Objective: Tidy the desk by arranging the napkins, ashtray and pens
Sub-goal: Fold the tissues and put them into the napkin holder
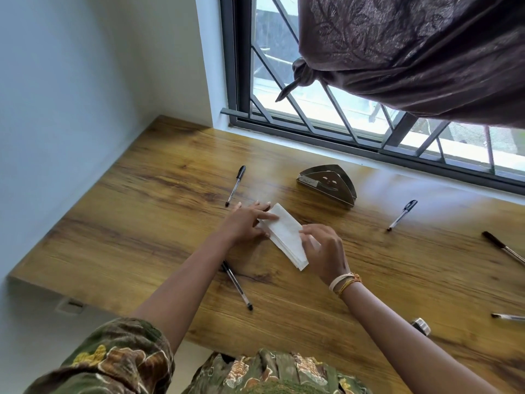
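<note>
Around the napkins (pixel 285 234), pens (pixel 235 185) and a metal holder (pixel 326 185) lie apart.

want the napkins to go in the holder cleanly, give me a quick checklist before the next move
1. Both hands on the napkin stack: ok, left hand and right hand press its two ends.
2. Stack squared up: not ok, layers fan out at the near end.
3. Metal napkin holder upright: ok.
4. Holder slot empty: cannot tell.
5. Path from stack to holder clear: ok, bare desk between them.
6. Pens gathered: not ok, five lie scattered.
</note>
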Tool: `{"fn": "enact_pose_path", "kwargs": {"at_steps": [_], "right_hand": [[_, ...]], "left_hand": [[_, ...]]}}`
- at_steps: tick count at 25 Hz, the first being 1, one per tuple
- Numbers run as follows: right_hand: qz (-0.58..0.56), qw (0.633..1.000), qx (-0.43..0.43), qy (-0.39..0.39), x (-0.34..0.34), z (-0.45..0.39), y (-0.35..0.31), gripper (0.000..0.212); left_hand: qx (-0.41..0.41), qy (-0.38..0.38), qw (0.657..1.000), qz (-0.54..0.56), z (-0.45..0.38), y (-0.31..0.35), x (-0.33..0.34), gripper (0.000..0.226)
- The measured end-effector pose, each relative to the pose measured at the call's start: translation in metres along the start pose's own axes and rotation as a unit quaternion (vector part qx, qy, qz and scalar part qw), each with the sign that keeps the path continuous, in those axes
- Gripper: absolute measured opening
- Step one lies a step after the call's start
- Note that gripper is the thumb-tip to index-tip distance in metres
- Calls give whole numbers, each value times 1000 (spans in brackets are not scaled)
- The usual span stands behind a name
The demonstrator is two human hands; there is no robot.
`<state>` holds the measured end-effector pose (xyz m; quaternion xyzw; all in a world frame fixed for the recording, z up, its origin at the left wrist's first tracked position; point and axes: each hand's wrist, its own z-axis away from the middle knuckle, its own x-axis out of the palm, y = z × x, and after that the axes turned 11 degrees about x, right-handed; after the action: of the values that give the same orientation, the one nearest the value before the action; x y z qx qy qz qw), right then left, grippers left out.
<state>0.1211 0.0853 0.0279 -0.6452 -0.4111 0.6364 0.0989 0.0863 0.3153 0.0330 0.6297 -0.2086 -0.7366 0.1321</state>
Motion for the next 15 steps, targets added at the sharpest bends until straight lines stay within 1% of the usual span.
{"fn": "enact_pose_path", "kwargs": {"at_steps": [1,2,3,4,5,6,7,9,10,13,15], "right_hand": [[3,998,58,13,0,-6,-2,16],[15,992,126,-1,-2,-12,-4,24],[35,980,191,-36,-3,-18,-6,35],[60,967,235,-74,-4,-22,-9,44],[81,958,256,-105,-5,-25,-12,48],[87,953,262,-126,-5,-27,-15,46],[77,951,264,-139,-4,-29,-18,37],[48,951,267,-150,-4,-30,-23,17],[34,952,267,-147,-5,-31,-25,12],[-23,954,269,-128,-11,-33,-27,8],[-38,951,268,-152,-17,-37,-24,10]], "left_hand": [[-2,-3,1000,3,0,0,1,56],[-4,-6,1000,4,0,-1,1,56],[-5,-9,1000,3,0,-1,1,57],[-6,-10,1000,2,0,0,1,57],[-7,-10,1000,2,0,1,1,57],[-8,-9,1000,1,0,1,0,57],[-8,-9,1000,0,0,2,1,57],[-9,-9,1000,1,1,2,2,58],[-9,-4,1000,5,1,2,3,60],[-9,29,999,28,4,3,4,64],[-4,39,999,33,5,6,2,64]]}}
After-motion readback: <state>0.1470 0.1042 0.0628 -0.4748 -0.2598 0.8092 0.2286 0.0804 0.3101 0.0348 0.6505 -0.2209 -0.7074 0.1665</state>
